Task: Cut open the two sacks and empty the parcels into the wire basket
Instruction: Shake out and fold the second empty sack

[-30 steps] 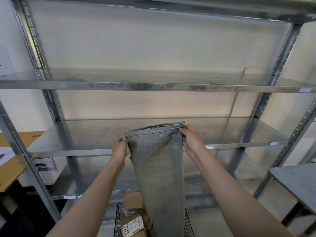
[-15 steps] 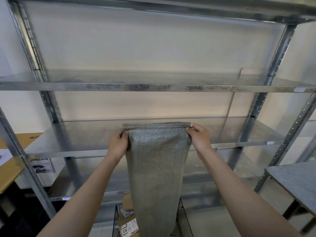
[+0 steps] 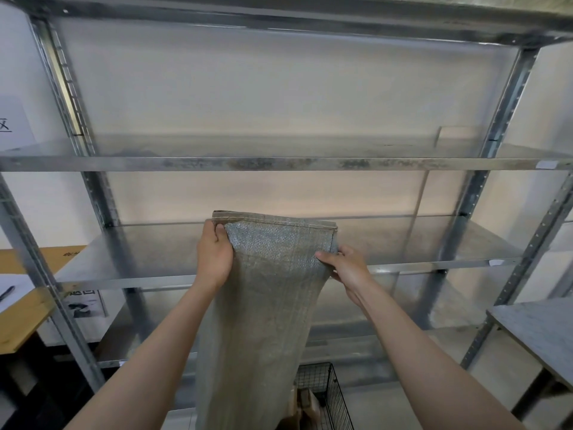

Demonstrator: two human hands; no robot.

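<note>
Gripping the sack, hands raised, perhaps over basket.

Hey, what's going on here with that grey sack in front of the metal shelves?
A person holds a grey woven sack up by its hemmed end in front of the metal shelves. The left hand grips the top left corner; the right hand pinches the right edge a little lower. The sack hangs limp, its lower end out of view beside a black wire basket with cardboard parcels in it.
</note>
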